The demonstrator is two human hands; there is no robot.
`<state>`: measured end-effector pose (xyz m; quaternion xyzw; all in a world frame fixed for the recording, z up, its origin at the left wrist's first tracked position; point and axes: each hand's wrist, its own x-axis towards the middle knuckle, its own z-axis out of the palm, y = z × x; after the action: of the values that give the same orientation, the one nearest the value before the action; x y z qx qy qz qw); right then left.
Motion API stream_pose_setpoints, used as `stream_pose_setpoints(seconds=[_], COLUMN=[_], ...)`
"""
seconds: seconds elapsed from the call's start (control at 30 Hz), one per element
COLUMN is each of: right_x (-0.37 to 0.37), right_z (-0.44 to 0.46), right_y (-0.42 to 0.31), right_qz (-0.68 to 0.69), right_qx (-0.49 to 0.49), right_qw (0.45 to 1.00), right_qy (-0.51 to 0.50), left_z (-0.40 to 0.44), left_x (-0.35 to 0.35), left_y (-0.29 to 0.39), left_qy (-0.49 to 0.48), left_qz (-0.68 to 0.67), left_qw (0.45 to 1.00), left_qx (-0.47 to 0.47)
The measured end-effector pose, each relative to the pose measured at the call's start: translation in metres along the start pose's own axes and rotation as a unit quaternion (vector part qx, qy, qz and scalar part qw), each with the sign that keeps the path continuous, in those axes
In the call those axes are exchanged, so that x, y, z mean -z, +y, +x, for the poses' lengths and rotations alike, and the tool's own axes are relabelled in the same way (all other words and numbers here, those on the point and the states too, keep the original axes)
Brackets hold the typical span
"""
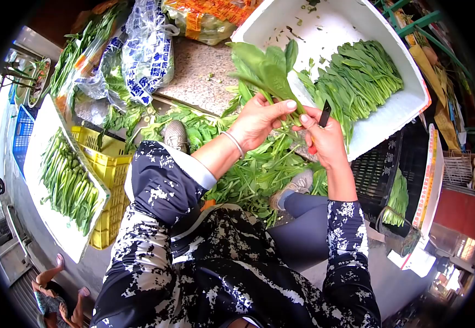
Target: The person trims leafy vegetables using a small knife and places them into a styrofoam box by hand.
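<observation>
My left hand, with a bracelet at the wrist, is closed on the stems of a leafy green vegetable near the middle of the view. Close beside it on the right, my right hand grips a knife whose dark blade points up; its fingertips meet the stem end of the greens. Behind the hands stands a white foam box with neatly laid greens inside. Loose leaves and stems lie heaped below the hands, between two shoes.
At the left, a white foam box of greens rests against a yellow crate. Plastic bags of vegetables lie at the upper left. A black crate is at the right. Another person is partly visible at the lower left.
</observation>
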<state>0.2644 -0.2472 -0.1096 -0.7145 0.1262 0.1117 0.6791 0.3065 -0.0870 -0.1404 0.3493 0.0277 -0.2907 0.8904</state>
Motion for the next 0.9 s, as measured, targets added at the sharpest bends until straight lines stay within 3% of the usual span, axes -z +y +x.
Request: stream_pose_setpoints(seconds=[0.17,0.23,0.3,0.37,0.5,0.77,0.83,0.9], right_x=[-0.013,-0.017,-0.013,-0.016,-0.03,-0.038,-0.04,-0.04], right_z=[0.0,0.001,0.001,0.0,-0.002,0.004,0.008,0.008], right_y=[-0.001,-0.001,0.0,0.001,0.004,0.008,0.013,0.011], right_qz=[-0.049,-0.058,-0.066,0.08,0.101,0.104,0.093,0.13], right_qx=[0.022,0.063,0.01,0.047,0.085,0.087,0.102,0.086], right_qw=[0.998,0.994,0.995,0.996,0.99,0.991,0.989,0.987], right_qy=[0.015,0.069,0.067,-0.006,-0.044,-0.021,0.048,0.049], left_z=[-0.005,-0.008,-0.003,-0.002,0.0,-0.001,-0.002,-0.002], left_x=[0.011,0.006,0.011,0.017,0.017,0.017,0.018,0.018], left_y=[0.004,0.009,0.013,0.017,0.018,0.015,0.014,0.015], left_qy=[0.007,0.045,0.045,0.036,0.044,0.044,0.046,0.049], left_qz=[0.079,0.035,-0.029,-0.093,-0.127,-0.119,-0.118,-0.116], left_qw=[0.997,0.998,0.998,0.995,0.991,0.991,0.991,0.991], left_qx=[0.014,0.022,0.022,0.028,0.024,0.038,0.043,0.049])
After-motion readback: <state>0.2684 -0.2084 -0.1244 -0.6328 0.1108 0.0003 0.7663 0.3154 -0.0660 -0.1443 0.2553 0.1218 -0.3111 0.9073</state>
